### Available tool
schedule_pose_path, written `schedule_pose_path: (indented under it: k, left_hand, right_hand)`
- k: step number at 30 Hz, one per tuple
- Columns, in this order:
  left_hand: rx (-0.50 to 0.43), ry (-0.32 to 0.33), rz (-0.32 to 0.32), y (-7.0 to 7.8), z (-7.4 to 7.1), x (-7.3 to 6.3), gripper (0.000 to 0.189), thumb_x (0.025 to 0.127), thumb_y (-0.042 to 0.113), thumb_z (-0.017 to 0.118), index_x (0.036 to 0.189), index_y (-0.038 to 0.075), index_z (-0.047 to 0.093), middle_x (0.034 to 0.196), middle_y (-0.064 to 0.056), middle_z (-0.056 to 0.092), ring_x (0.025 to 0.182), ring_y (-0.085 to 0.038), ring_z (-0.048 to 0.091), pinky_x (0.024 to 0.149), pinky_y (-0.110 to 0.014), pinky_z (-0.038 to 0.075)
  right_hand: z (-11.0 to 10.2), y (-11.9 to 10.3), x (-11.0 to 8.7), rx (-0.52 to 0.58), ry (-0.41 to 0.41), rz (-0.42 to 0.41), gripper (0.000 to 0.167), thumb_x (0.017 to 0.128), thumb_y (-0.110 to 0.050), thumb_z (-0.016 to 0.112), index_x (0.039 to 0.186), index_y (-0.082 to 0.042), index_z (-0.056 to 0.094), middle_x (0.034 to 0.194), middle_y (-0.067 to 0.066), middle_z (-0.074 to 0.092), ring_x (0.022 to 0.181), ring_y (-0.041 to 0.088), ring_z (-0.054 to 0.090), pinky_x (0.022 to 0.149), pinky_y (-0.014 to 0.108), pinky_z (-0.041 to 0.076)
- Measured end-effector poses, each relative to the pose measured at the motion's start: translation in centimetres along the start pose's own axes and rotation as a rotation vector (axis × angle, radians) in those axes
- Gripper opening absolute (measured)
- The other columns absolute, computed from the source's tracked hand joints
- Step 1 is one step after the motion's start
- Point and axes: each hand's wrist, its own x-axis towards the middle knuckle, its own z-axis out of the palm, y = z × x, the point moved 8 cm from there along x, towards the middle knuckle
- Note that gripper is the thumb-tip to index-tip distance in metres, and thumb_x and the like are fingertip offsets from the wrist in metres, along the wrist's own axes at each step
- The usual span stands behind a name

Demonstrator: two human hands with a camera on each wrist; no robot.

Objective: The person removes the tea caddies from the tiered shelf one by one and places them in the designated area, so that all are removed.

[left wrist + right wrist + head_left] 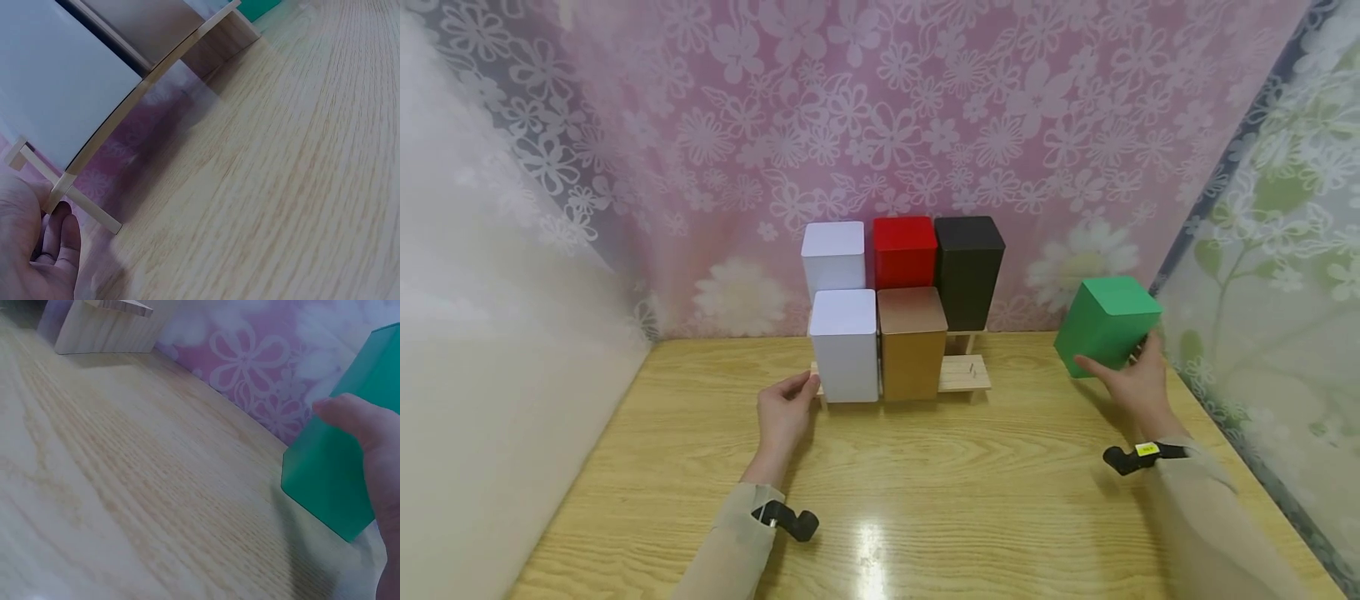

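Note:
At the right end of the table my right hand (pixel 1138 392) grips a green box (pixel 1101 329), thumb on its near side; the box leans, its lower edge close over the tabletop. Further left, a two-level wooden rack (pixel 964 373) has its left end pinched between the thumb and fingers of my left hand (pixel 782 417). The left wrist view shows that hand (pixel 47 250) at the corner of the rack's lower slat (pixel 115 119). On this lower level stand a white box (pixel 846 358) and a gold-brown box (pixel 913 354), side by side.
Behind them on the upper level are another white box (pixel 835 258), a red box (pixel 905 258) and a black box (pixel 968 279). A pink floral curtain (pixel 887 108) hangs at the back of the wooden table (pixel 970 483). Pale floral cloth (pixel 1292 275) borders the right side.

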Motion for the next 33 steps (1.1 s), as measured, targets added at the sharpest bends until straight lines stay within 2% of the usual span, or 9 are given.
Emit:
schedule_pose_path:
  k: [2, 8, 13, 19, 24, 33]
  left_hand:
    - [-0.002, -0.001, -0.003, 0.0, 0.0, 0.0, 0.026, 0.098, 0.016, 0.08, 0.114, -0.003, 0.079, 0.11, -0.019, 0.077, 0.098, -0.023, 0.07, 0.073, -0.015, 0.058]
    - [0.005, -0.001, -0.015, -0.2, -0.2, 0.0, 0.027, 0.098, 0.019, 0.08, 0.116, -0.002, 0.08, 0.112, -0.018, 0.077, 0.099, -0.023, 0.071, 0.073, -0.015, 0.057]
    - [0.019, 0.002, -0.024, -0.4, -0.2, 0.0, 0.028, 0.099, 0.021, 0.08, 0.117, 0.0, 0.08, 0.113, -0.017, 0.077, 0.102, -0.025, 0.07, 0.075, -0.016, 0.056]
    - [-0.01, -0.004, -0.047, -0.4, -0.2, -0.2, 0.028, 0.099, 0.019, 0.08, 0.118, -0.001, 0.079, 0.115, -0.018, 0.076, 0.102, -0.025, 0.07, 0.075, -0.016, 0.058]
    - [-0.009, -0.009, -0.04, -0.2, -0.2, -0.3, 0.028, 0.099, 0.018, 0.08, 0.118, -0.002, 0.079, 0.114, -0.019, 0.076, 0.101, -0.025, 0.07, 0.074, -0.015, 0.058]
    - [0.022, -0.014, -0.015, 0.0, 0.1, -0.2, 0.029, 0.099, 0.021, 0.08, 0.119, -0.001, 0.079, 0.114, -0.018, 0.076, 0.101, -0.026, 0.071, 0.073, -0.015, 0.056]
  right_hand:
    - [-0.1, -0.4, -0.3, -0.013, -0.032, -0.007, 0.12, 0.091, -0.034, 0.087, 0.17, -0.027, -0.002, 0.171, 0.023, 0.016, 0.152, 0.053, 0.022, 0.119, 0.072, 0.025]
    - [-0.7, -1.4, -1.8, -0.038, -0.074, 0.018, 0.123, 0.094, -0.036, 0.083, 0.169, -0.016, -0.013, 0.175, 0.021, -0.001, 0.156, 0.051, 0.01, 0.123, 0.068, 0.02]
    - [-1.2, -2.3, -2.9, -0.013, -0.095, 0.044, 0.124, 0.096, -0.035, 0.082, 0.168, -0.016, -0.017, 0.175, 0.021, -0.003, 0.157, 0.049, 0.007, 0.124, 0.067, 0.018]
    - [-1.7, -3.9, -4.5, 0.009, -0.099, 0.034, 0.122, 0.097, -0.034, 0.081, 0.168, -0.016, -0.016, 0.175, 0.02, -0.004, 0.157, 0.049, 0.008, 0.124, 0.067, 0.017]
    - [-2.1, -6.3, -6.3, 0.023, -0.056, 0.021, 0.12, 0.096, -0.031, 0.082, 0.169, -0.016, -0.012, 0.175, 0.019, -0.001, 0.157, 0.048, 0.01, 0.125, 0.065, 0.018]
    - [-1.2, -10.6, -8.6, 0.03, 0.005, -0.044, 0.11, 0.094, -0.022, 0.084, 0.17, -0.011, 0.004, 0.172, 0.021, 0.016, 0.153, 0.048, 0.025, 0.124, 0.063, 0.025]
